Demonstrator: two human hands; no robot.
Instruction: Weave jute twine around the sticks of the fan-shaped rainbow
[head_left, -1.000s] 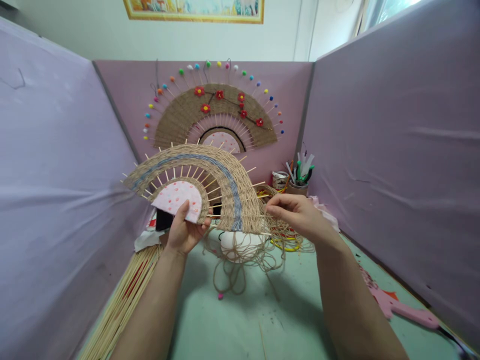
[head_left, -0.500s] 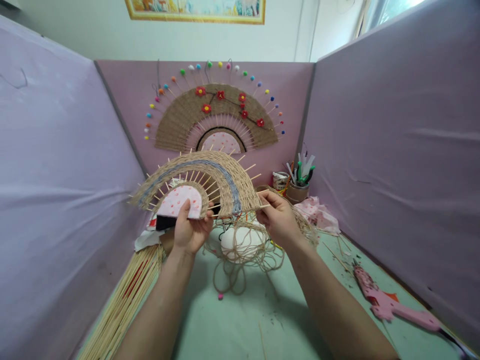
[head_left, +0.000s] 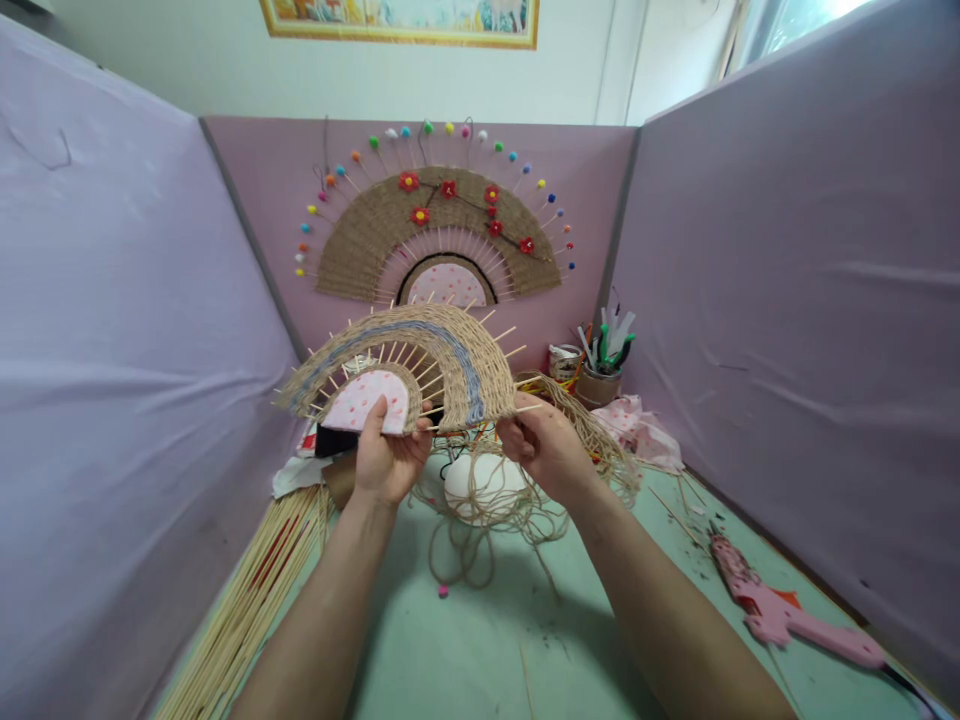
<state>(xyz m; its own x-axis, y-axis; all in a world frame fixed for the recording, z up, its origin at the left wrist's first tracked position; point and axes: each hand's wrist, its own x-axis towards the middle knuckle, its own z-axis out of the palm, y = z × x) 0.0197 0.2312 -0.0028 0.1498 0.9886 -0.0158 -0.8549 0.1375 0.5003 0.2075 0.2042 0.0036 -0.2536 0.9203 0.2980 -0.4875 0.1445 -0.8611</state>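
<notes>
- Table (head_left: 450,660): pale green and smooth.
- Mounted fan (head_left: 367,235): tightly woven brown half-ring, with red flowers and coloured balls on thin stalks.
- Half-round fan (head_left: 491,375): raised above the table, in front of the mounted fan; coarse, ridged, twine-like weave with a blue-grey band, pale stick ribs and a pink-dotted half-disc (head_left: 360,405).
- Loose twine (head_left: 551,515): tangled, fibrous loops around a smooth white rounded object (head_left: 480,480); it seems wise to keep the loops free, since a snag could tug the weave.
- Left hand (head_left: 386,460): fingers closed around the base of the half-disc; a firm, flat hold there should spare the slender ribs.
- Right hand (head_left: 555,450): fingers drawn narrow at the fan's right corner; I cannot tell whether they pinch rib or strand. Light, even tension would suit the edge.
- Bead (head_left: 442,591): small, pink, on the table.
</notes>
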